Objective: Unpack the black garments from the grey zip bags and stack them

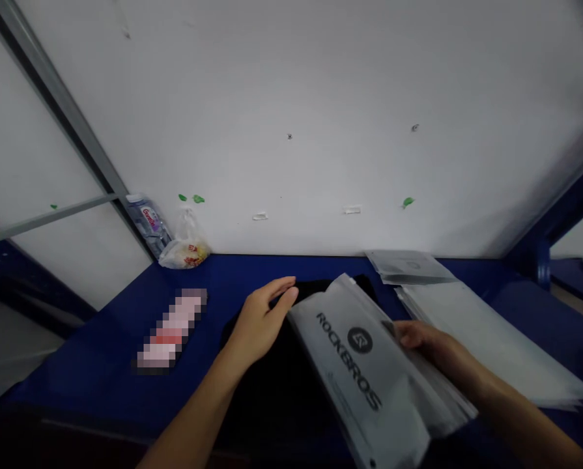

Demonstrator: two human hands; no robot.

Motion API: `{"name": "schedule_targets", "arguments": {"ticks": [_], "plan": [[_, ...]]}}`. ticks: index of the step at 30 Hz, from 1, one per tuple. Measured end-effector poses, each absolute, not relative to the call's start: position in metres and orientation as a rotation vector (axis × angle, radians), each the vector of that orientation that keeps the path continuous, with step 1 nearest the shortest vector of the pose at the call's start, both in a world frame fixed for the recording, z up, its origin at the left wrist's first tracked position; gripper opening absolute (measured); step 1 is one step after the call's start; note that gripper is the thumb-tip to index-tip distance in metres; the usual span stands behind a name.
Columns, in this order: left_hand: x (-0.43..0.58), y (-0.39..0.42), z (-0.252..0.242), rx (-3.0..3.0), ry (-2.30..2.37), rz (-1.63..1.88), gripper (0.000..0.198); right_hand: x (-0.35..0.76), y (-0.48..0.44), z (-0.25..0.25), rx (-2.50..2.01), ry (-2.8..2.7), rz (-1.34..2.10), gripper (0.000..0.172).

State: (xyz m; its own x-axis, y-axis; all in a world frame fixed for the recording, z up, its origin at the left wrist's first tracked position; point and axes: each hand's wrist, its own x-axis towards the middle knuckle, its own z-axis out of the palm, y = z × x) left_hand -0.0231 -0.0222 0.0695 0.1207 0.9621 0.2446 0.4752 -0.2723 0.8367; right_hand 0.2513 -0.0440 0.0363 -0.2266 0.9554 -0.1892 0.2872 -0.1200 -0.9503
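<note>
Hands apart: left hand (pixel 259 326) open over black cloth (pixel 281 397); right hand (pixel 425 345) gripped ROCKBROS plastic bag (pixel 359 371), slick film liable to slip.

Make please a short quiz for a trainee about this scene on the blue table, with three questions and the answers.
1. Which hand holds the grey ROCKBROS bag?
2. True or false: the plastic bag lies to the left of the grey ROCKBROS bag.
3. What colour is the fabric beside the left hand?

Key: 1. The right hand. 2. True. 3. It is black fabric.
</note>
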Motion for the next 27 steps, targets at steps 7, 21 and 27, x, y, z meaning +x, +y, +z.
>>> {"name": "schedule_targets", "arguments": {"ticks": [7,21,27], "plan": [[0.010,0.008,0.058,1.820,1.196,0.688,0.031,0.230,-0.052,0.050,-1.119,-1.473,1.854,0.018],[-0.007,0.014,0.043,1.681,1.256,0.851,0.027,0.209,-0.030,0.062,-1.380,-1.581,1.525,0.027],[-0.016,0.021,0.045,1.531,1.307,1.026,0.027,0.252,-0.048,0.057,-1.348,-1.448,1.585,0.028]]}}
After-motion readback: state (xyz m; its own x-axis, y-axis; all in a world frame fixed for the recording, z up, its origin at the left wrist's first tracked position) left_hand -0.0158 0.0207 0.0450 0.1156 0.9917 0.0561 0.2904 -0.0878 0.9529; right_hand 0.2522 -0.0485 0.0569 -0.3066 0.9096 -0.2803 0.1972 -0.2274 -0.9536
